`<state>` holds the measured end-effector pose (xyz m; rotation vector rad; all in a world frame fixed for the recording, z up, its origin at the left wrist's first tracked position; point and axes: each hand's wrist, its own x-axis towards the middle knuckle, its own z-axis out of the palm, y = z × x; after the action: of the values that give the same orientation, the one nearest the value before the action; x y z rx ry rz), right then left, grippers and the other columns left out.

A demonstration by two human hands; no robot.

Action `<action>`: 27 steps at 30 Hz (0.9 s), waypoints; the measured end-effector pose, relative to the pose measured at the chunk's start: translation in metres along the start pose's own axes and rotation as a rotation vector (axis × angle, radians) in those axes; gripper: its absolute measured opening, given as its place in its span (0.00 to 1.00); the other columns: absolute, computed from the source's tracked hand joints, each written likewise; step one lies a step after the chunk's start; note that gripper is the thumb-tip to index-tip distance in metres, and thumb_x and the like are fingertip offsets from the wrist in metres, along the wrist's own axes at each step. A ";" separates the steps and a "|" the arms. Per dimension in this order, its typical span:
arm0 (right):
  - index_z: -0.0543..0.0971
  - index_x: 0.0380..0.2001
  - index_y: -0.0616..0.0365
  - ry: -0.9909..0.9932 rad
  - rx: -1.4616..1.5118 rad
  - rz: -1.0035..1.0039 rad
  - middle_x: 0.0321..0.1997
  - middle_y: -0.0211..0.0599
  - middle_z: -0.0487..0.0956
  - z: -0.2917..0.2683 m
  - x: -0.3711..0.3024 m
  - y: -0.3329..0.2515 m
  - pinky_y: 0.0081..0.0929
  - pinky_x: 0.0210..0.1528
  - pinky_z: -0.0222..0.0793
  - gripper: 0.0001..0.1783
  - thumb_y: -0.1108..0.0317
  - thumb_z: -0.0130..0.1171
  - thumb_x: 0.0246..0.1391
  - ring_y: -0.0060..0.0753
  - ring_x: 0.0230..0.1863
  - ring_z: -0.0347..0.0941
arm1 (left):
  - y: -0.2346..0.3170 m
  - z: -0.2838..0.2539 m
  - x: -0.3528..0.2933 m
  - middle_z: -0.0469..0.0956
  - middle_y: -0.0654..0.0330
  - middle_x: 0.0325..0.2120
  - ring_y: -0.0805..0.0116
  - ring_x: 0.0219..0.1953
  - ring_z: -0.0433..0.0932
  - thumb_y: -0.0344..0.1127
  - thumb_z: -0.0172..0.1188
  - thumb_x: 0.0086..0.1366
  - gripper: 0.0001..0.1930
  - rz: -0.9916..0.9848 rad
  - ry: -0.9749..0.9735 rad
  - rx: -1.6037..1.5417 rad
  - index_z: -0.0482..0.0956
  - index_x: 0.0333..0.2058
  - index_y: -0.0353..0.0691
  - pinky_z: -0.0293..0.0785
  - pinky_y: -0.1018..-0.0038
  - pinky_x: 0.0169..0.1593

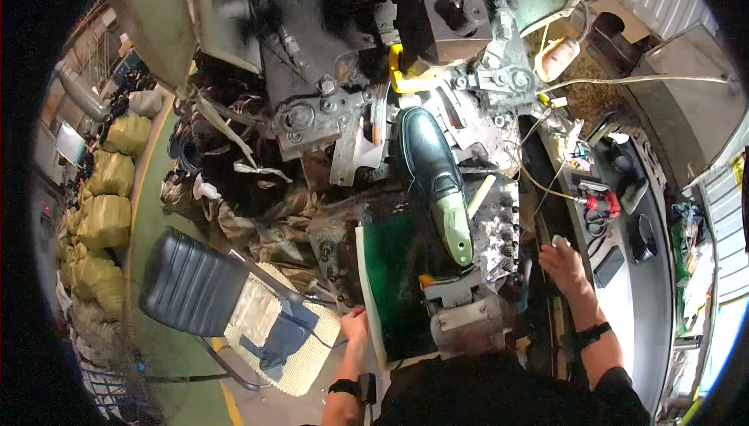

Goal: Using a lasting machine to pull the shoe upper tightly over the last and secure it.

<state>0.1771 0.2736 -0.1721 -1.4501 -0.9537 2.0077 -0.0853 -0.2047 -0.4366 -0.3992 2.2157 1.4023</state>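
Observation:
A black leather shoe upper (pixel 427 141) sits on a pale green shoe last (pixel 454 231), toe pointing away from me, in the middle of a shoe-making machine (pixel 499 86). My left hand (pixel 355 323) is closed beside the left edge of a dark green panel (pixel 390 270) with a pale border; what it grips, if anything, is hidden. Right of the machine, my right hand (pixel 563 264) has its fingers curled near a small pale spot, and I cannot make out what is in them. Both hands are apart from the shoe.
A black-backed chair (pixel 187 282) with blue cloth on its seat stands at the left. Yellowish sacks (pixel 105 221) line the floor beyond it. On the right bench lie a red tool (pixel 602 203) and a dark shoe piece (pixel 644 237). A cable (pixel 640 79) crosses the upper right.

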 end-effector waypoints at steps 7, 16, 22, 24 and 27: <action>0.75 0.50 0.49 0.029 0.036 -0.023 0.41 0.43 0.81 -0.077 -0.067 0.038 0.39 0.39 0.76 0.19 0.53 0.63 0.62 0.40 0.36 0.79 | 0.018 -0.014 -0.004 0.86 0.57 0.32 0.67 0.35 0.82 0.29 0.62 0.60 0.12 0.030 0.005 -0.058 0.85 0.40 0.28 0.78 0.72 0.42; 0.69 0.58 0.59 0.264 0.192 -0.055 0.46 0.49 0.81 -0.189 -0.128 0.062 0.41 0.42 0.81 0.25 0.60 0.62 0.64 0.44 0.39 0.81 | 0.149 -0.032 -0.014 0.80 0.56 0.37 0.64 0.34 0.78 0.22 0.55 0.62 0.16 0.374 0.174 -0.443 0.79 0.48 0.30 0.77 0.70 0.39; 0.69 0.57 0.57 0.321 0.320 -0.065 0.46 0.49 0.80 -0.258 -0.097 0.069 0.42 0.46 0.81 0.22 0.61 0.60 0.65 0.42 0.38 0.81 | 0.340 0.000 -0.142 0.82 0.49 0.38 0.59 0.38 0.79 0.30 0.58 0.67 0.13 0.830 0.153 -0.499 0.81 0.47 0.31 0.79 0.66 0.47; 0.68 0.58 0.55 0.257 0.425 -0.137 0.46 0.47 0.80 -0.288 -0.081 0.062 0.42 0.46 0.81 0.22 0.62 0.59 0.65 0.42 0.39 0.81 | 0.375 0.025 -0.206 0.82 0.44 0.39 0.54 0.39 0.79 0.30 0.56 0.70 0.12 0.938 0.075 -0.448 0.81 0.46 0.28 0.80 0.67 0.48; 0.65 0.61 0.52 0.287 0.500 -0.158 0.49 0.45 0.79 -0.343 -0.047 0.036 0.44 0.48 0.80 0.25 0.65 0.59 0.65 0.44 0.40 0.81 | 0.386 0.083 -0.284 0.82 0.44 0.40 0.54 0.40 0.81 0.32 0.56 0.71 0.13 0.951 0.009 -0.430 0.81 0.46 0.27 0.80 0.65 0.49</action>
<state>0.5176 0.3048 -0.2376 -1.2860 -0.3916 1.7017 -0.0140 0.0333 -0.0191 0.6177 2.1671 2.3487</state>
